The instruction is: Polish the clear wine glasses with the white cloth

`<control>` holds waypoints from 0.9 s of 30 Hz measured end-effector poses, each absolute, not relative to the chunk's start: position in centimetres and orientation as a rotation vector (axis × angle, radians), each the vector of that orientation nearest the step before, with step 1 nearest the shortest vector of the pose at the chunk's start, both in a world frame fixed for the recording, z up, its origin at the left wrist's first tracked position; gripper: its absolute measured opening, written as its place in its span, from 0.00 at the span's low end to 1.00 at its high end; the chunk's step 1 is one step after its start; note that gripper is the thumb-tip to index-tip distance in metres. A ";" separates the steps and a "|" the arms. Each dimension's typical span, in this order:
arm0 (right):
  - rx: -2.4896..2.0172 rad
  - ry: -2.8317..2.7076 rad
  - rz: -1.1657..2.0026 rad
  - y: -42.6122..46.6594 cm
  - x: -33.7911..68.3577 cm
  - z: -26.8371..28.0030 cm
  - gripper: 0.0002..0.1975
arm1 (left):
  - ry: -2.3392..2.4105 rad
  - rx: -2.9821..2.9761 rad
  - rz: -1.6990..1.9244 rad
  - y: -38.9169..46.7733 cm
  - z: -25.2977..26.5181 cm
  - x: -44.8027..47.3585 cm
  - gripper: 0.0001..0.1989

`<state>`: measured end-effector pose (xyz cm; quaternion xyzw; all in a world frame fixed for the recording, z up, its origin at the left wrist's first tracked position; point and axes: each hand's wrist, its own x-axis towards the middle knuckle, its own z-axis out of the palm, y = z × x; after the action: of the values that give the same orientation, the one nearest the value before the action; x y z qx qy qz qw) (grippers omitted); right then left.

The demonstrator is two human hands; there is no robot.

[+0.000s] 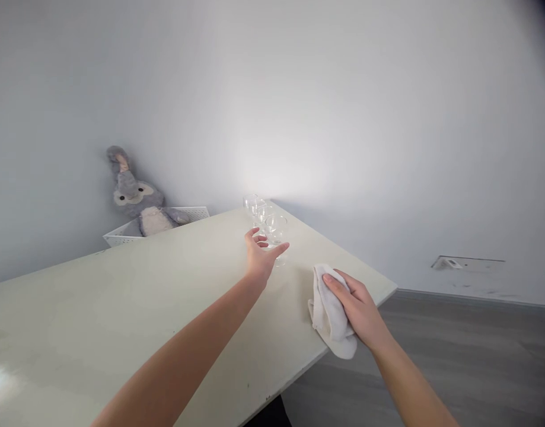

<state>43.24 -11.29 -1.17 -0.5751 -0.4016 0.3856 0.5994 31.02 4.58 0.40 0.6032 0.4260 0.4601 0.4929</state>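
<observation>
Hands: two, well apart
Left hand (260, 261): fingers and thumb spread at nearest glass (276, 223); contact cannot be told
Right hand (362, 308): clamped on one white cloth (332, 317), at edge of table (174, 284)
Glasses (251, 200): at least three, overlapping in row near far corner; exact count unclear
Beyond table: one plush toy (141, 198) in one white basket (121, 235)

The table (201, 255) offers a wide open stretch to the left of the row of glasses (276, 224), and the space above them is open too. The glasses crowd the far corner, leaving little room between one another, with the wall (343, 118) rising behind. The left hand (260, 259) blocks the front glass's near-left side. A cloth (332, 314) in the right hand (361, 305) obstructs the near right edge; a gap separates it from the glasses.
</observation>
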 end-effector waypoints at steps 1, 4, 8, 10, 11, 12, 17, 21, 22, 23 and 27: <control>-1.325 -0.925 0.884 -11.3 43.3 -1.2 0.15 | 1.034 1.475 1.105 4.4 0.4 30.8 0.42; -1.311 -0.898 0.850 -11.4 43.6 -1.7 0.14 | 1.016 1.582 1.085 3.3 -0.1 29.2 0.45; -1.231 -0.757 0.886 -11.2 43.9 -2.3 0.12 | 0.985 1.743 1.034 0.8 -1.4 25.3 0.38; -1.137 -0.601 0.986 -11.0 43.1 -2.1 0.12 | 0.929 1.730 0.924 -0.6 -1.6 23.2 0.29; -1.078 -0.541 1.078 -10.7 42.3 -1.8 0.13 | 0.869 1.707 0.847 -1.2 -1.4 22.3 0.24; -1.004 -0.508 1.187 -10.5 41.2 -1.3 0.13 | 0.786 1.676 0.761 -1.8 -1.2 21.5 0.21; -0.515 -0.531 1.550 -8.2 34.9 1.8 0.13 | 0.381 1.375 0.466 -4.3 0.9 18.6 0.17; -0.366 -0.365 1.699 -5.8 31.5 3.5 0.09 | 0.411 1.266 0.495 -4.8 2.0 15.5 0.20; -0.386 -0.317 1.728 -5.2 30.9 3.6 0.09 | 0.453 1.275 0.528 -4.6 2.3 14.5 0.18; -0.423 -0.278 1.754 -4.6 30.3 3.7 0.10 | 0.502 1.296 0.556 -4.4 2.5 13.5 0.15; -0.572 -0.317 1.817 -2.4 28.2 2.8 0.20 | 0.751 1.403 0.605 -3.2 3.4 9.1 0.05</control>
<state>28.16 -2.36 2.81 -0.2438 -0.1348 0.7738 0.5690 9.10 -3.19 3.39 0.6197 0.3317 0.2673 0.6592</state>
